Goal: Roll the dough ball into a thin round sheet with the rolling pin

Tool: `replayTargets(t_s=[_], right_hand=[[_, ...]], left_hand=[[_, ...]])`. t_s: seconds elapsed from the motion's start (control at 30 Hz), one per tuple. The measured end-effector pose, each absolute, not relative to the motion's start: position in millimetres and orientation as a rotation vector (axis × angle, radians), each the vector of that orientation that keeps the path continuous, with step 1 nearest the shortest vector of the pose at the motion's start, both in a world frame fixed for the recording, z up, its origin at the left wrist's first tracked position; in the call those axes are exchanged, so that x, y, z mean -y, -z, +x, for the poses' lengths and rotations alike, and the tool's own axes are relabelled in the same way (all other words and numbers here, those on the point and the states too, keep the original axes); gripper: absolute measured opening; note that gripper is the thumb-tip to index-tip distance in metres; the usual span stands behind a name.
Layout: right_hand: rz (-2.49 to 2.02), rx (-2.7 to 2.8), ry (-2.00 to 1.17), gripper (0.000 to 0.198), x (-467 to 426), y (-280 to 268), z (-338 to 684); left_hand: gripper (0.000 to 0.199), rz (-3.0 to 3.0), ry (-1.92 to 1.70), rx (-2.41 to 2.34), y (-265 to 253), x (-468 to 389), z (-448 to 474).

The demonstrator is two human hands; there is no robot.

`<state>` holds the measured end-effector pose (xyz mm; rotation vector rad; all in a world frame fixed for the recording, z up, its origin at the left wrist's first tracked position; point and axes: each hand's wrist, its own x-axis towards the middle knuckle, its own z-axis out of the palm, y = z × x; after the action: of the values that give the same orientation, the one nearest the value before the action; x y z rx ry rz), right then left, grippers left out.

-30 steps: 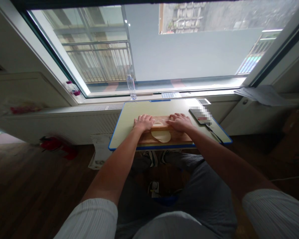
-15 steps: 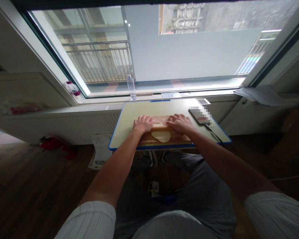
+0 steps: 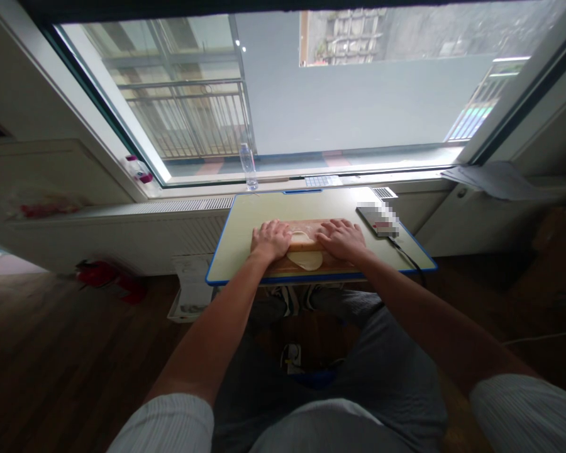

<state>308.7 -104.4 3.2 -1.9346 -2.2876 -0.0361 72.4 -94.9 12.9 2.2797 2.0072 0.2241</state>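
A wooden rolling pin [image 3: 302,246] lies crosswise over a thin, pale sheet of dough [image 3: 306,260]. The dough shows on both the near and far side of the pin. My left hand [image 3: 270,239] rests over the pin's left end, and my right hand [image 3: 343,238] covers its right end. Both palms face down with the fingers bent over it, so the ends of the pin are hidden. Beneath the dough is a wooden board [image 3: 283,269] with whitish flour on its far part.
The board sits on a small blue-edged table [image 3: 249,211]. A dark flat device [image 3: 375,220], partly pixelated, lies at its right with a cable. A clear bottle [image 3: 248,167] stands on the windowsill, and papers [image 3: 495,179] lie to the right. A fire extinguisher [image 3: 106,277] is on the left floor.
Both hands have shifted very slightly toward me with the rolling pin. The dough and board look the same.
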Motion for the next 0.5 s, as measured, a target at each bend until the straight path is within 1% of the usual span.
replayTargets(t_s=[0.1,0.37,0.5], right_hand=[[-1.931,2.281,0.083,0.055,109,-1,307],[-1.955,2.183,0.105,0.064,134,-4,301],[-1.943,2.155,0.136,0.062,145,-2,299]], left_hand=[[0.058,2.303,-0.254,-2.018,-11,101,73],[0.056,2.392,-0.315,-2.048,-6,119,72],[0.059,2.395,-0.331,-2.051,-5,130,72]])
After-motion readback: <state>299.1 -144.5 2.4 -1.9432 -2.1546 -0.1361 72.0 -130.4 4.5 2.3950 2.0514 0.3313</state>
